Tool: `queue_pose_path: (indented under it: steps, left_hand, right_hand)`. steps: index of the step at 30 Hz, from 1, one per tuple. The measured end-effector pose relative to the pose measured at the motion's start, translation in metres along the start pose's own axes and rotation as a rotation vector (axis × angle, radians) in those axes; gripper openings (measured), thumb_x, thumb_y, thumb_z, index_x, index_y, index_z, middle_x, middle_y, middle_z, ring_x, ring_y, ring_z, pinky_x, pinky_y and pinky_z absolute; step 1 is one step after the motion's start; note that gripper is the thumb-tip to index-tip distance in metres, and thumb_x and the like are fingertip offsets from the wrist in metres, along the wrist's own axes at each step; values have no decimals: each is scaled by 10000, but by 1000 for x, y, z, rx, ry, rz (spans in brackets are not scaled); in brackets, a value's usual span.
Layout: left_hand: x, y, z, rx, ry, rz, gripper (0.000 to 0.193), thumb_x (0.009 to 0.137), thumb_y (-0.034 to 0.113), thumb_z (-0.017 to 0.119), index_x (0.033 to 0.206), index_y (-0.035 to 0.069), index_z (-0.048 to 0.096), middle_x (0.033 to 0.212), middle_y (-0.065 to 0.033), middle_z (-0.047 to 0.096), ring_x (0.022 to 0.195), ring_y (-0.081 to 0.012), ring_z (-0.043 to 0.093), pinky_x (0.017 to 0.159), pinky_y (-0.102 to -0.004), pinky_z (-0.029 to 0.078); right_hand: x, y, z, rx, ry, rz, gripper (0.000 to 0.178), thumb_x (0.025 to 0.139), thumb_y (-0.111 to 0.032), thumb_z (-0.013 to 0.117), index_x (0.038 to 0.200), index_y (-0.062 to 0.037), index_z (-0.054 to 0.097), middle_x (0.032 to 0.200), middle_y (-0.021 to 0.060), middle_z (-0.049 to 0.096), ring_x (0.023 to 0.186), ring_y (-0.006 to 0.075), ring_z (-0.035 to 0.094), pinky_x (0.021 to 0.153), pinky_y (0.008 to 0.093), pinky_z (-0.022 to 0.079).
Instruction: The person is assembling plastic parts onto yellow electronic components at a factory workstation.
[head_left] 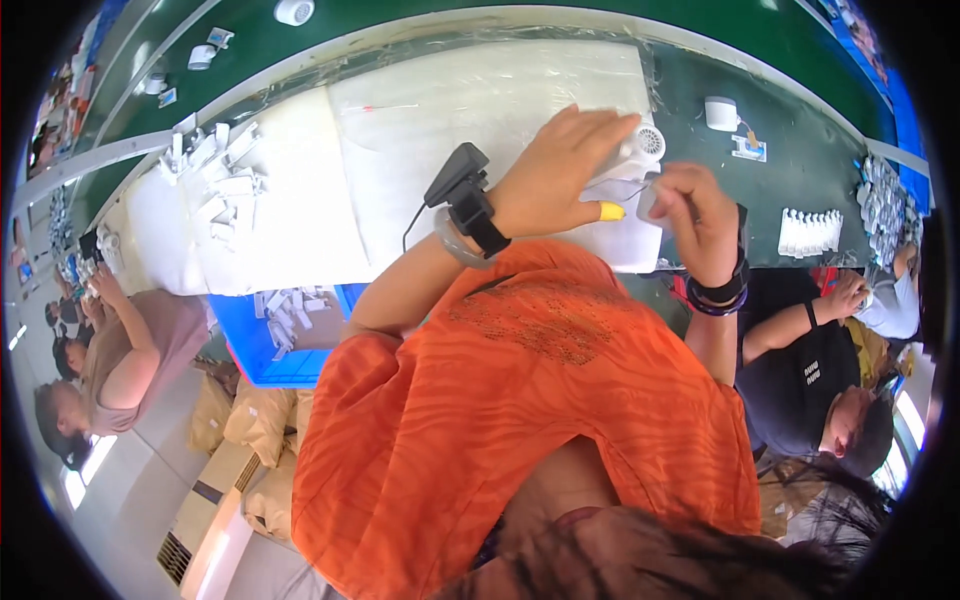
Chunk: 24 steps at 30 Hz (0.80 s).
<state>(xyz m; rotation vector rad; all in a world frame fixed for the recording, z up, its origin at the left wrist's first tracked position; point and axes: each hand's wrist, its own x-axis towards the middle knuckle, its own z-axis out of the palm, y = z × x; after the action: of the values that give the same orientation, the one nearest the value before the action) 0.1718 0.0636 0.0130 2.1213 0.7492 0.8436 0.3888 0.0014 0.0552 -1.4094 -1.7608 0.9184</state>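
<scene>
Left hand [555, 170] lying flat, fingers together and stretched out, pressing down on a small white device with a round grille [643, 148] at the near edge of the white padded work mat [450, 130]. Wearing a yellow finger cot [611, 211] on the thumb, plus a black wrist-mounted unit [466, 195] strapped above a grey band. Right hand [700, 215] curling just beside it, fingertips pinched together on something thin and clear, possibly a film or sleeve [625, 190] coming off the device, though too blurred to be sure. Carrying dark bands [722, 292] around the right wrist. Sitting between the two hands, that white device, touching the left palm and resting on the mat next to the green conveyor belt [800, 170]. Standing farther along the belt, another white cylindrical part [721, 113] and a row of small white pieces [811, 232]. Lying heaped at the mat's left end, a pile of white parts [215, 165], with more filling a blue bin [285, 335] below. Filling the lower view, an orange blouse [520, 420]. Working on either side, other people, one in a brown top [140, 350] to the left, one in a black shirt [800, 370] to the right.
</scene>
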Motion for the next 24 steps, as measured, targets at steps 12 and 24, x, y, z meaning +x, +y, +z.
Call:
queue_pose_path:
  steps: [12, 24]
  left_hand:
    - [-43, -13, 11, -1057, -416, -609, 450, 934, 147, 585, 1345, 36, 438, 1104, -59, 619, 941, -142, 637, 704, -268, 534]
    - [-47, 1, 11, -1364, -184, -774, 333, 999, 232, 386, 1255, 27, 445, 934, -88, 592, 634, -121, 564, 492, -254, 485]
  right_hand:
    - [-8, -15, 28, 193, -101, 75, 89, 888, -22, 637, 968, 15, 636, 859, 79, 623, 671, 113, 607, 571, 239, 498]
    - [-20, 0, 42, -498, 214, -331, 223, 726, -49, 765, 935, -73, 691, 808, 58, 618, 824, 273, 589, 723, 370, 484]
